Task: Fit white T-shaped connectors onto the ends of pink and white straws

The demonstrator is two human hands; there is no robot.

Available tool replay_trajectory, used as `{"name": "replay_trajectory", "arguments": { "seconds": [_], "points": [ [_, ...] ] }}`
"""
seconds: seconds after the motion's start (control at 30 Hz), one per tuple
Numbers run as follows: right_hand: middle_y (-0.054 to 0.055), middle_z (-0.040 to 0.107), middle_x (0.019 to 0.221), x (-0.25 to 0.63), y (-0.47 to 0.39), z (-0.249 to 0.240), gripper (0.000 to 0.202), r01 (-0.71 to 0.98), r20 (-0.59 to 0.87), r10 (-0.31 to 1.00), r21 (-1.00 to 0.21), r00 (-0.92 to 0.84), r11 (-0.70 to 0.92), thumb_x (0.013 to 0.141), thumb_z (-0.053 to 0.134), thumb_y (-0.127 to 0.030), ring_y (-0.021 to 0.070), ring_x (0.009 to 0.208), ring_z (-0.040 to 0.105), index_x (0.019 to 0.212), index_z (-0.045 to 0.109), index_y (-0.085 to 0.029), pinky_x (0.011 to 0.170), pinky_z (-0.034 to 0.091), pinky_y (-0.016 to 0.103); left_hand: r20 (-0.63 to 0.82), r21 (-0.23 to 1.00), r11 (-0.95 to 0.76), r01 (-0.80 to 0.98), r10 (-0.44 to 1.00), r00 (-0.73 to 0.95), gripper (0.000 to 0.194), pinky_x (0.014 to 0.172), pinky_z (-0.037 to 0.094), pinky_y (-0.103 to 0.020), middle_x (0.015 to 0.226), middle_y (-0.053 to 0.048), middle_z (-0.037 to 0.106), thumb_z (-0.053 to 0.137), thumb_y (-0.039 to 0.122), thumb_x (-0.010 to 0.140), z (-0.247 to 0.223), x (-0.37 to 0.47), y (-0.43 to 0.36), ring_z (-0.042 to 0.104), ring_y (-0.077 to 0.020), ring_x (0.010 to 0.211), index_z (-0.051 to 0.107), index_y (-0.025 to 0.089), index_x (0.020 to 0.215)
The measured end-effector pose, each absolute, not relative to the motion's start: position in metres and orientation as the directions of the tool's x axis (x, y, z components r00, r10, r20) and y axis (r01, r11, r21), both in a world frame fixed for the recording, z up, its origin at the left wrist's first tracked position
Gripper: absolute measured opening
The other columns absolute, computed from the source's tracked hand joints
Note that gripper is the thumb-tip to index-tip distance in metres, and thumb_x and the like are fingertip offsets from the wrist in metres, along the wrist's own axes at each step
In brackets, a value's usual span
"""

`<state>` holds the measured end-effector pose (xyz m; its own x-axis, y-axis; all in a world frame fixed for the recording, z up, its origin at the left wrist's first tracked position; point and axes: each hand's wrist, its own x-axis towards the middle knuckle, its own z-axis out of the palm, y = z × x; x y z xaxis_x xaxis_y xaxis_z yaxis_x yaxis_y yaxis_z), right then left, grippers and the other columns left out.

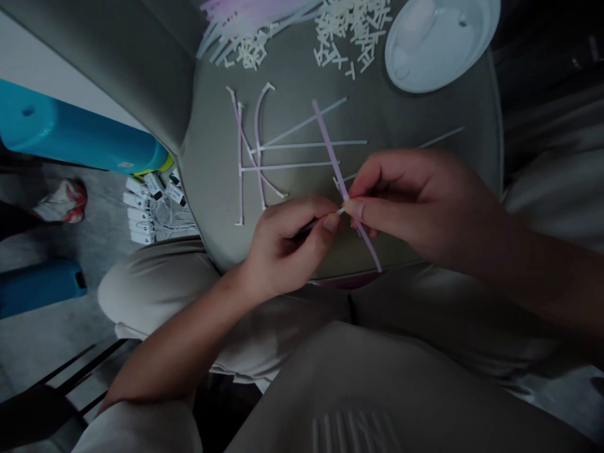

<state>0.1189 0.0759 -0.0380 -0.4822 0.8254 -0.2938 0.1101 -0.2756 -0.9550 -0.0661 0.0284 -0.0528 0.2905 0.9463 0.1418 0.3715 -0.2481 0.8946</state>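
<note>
My right hand (415, 195) is closed in a pinch around the middle of a purple plastic tube (325, 135), which slants across in front of it. Meeting it from the other side, my left hand (297, 242) pinches a thin stick-like piece (340, 212) whose pale tip touches the purple tube; most of it is hidden by the fingers. Whether the two pieces are joined there I cannot tell. Left of the hands lie assembled frames of purple tubes (240, 163) and white tubes (292, 167) with small white end connectors. Another white tube (441, 137) lies beyond my right hand.
On the grey chair seat (212, 126), a heap of white T-shaped connectors (349, 25) and a bundle of purple and white tubes (259, 16) lie at the back. A white bowl (438, 56) stands back right. White boxes with cables (146, 207) are left, below the seat.
</note>
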Motion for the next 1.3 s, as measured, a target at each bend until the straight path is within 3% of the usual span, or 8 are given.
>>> {"name": "replay_trajectory", "arguments": {
  "seconds": [0.43, 0.7, 0.97, 1.3],
  "points": [
    [-0.006, 0.056, 0.062, 0.1195, 0.0737, -0.0382, 0.014, 0.109, -0.287, 0.822, -0.957, -0.491, -0.269, 0.081, 0.063, -0.014, 0.0063, 0.059, 0.05, 0.069, 0.059, -0.019, 0.05, 0.034, 0.022, 0.178, 0.869, -0.292, 0.398, 0.937, 0.299, 0.031, 0.056, 0.045, -0.022, 0.063, 0.001, 0.061, 0.052, 0.028, 0.102, -0.0505, -0.0653, 0.0281, 0.054, -0.0086, 0.058, 0.065, 0.018, 0.076],
    [-0.012, 0.051, 0.062, 0.1187, 0.0716, -0.0381, 0.012, 0.129, -0.158, 0.87, -0.986, -0.466, -0.109, 0.08, 0.063, -0.015, 0.0018, 0.053, 0.04, 0.07, 0.058, -0.019, 0.047, 0.03, 0.018, 0.193, 0.842, -0.325, 0.431, 0.927, 0.321, 0.029, 0.053, 0.042, -0.02, 0.062, 0.002, 0.058, 0.053, 0.026, 0.101, -0.0499, -0.0659, 0.0278, 0.051, -0.0072, 0.057, 0.063, 0.016, 0.076],
    [-0.009, 0.054, 0.065, 0.1205, 0.0684, -0.0346, 0.018, 0.165, -0.085, 0.875, -0.986, -0.476, -0.006, 0.079, 0.062, -0.012, 0.0059, 0.06, 0.049, 0.067, 0.055, -0.022, 0.059, 0.043, 0.02, 0.196, 0.834, -0.335, 0.439, 0.923, 0.331, 0.028, 0.054, 0.042, -0.021, 0.062, 0.002, 0.058, 0.053, 0.024, 0.101, -0.0498, -0.0669, 0.0275, 0.052, -0.0079, 0.057, 0.064, 0.018, 0.076],
    [-0.008, 0.058, 0.067, 0.1201, 0.068, -0.0374, 0.018, 0.158, -0.06, 0.867, -0.987, -0.494, 0.022, 0.079, 0.061, -0.012, 0.0071, 0.064, 0.053, 0.067, 0.053, -0.023, 0.06, 0.044, 0.02, 0.199, 0.799, -0.364, 0.479, 0.911, 0.36, 0.029, 0.052, 0.042, -0.022, 0.061, 0.002, 0.058, 0.051, 0.025, 0.101, -0.0465, -0.068, 0.0284, 0.052, -0.0091, 0.056, 0.063, 0.019, 0.076]
  ]
}}
